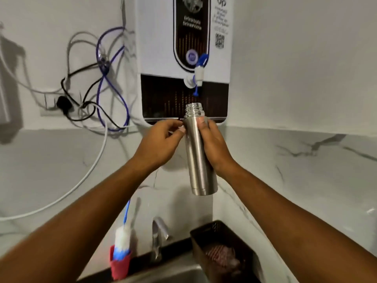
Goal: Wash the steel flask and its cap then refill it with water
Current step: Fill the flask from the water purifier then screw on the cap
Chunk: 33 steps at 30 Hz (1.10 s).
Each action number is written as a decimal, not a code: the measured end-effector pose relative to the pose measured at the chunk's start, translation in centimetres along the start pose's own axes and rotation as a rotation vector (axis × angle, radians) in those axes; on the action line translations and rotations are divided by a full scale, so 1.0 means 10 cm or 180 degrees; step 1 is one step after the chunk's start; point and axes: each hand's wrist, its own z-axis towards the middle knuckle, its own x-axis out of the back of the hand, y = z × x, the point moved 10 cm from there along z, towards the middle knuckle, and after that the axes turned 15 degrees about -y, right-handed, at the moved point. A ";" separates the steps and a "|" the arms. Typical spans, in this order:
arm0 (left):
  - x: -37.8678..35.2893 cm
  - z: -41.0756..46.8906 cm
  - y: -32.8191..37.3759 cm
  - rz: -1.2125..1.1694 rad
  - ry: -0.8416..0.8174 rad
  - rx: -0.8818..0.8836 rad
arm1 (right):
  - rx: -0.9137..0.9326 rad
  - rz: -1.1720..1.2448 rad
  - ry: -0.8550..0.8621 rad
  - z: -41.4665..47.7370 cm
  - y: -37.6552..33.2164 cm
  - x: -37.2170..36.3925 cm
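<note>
Steel flask (199, 156), brushed, cylindrical, uncapped with threaded neck bare, held near upright in mid-air. Clasped round the body by right hand (214, 148); met at the shoulder by bent fingertips of left hand (159, 144), grip unclear. Positioned just below small white-and-blue plastic tap (199, 75).

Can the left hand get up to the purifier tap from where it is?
Probably yes: the right hand grips the flask, and nothing stands between the left hand and the tap above it.

Bottle brush (122, 240) in red cup (120, 268), steel tap (158, 237), dark basket (199, 254), tangled cables (104, 73)
</note>
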 end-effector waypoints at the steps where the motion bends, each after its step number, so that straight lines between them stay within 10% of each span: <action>1: 0.05 0.14 0.11 0.0159 0.0024 -0.0067 | 0.0009 0.0016 0.0071 0.07 -0.05 0.10; 20: 0.60 1.81 1.14 0.2296 0.0423 -0.0215 | 0.0226 -0.0083 -0.0205 0.84 0.03 0.49; 33: 0.63 1.96 0.86 0.0849 0.0276 -0.0306 | 0.0458 -0.0216 -0.0391 0.94 0.13 0.49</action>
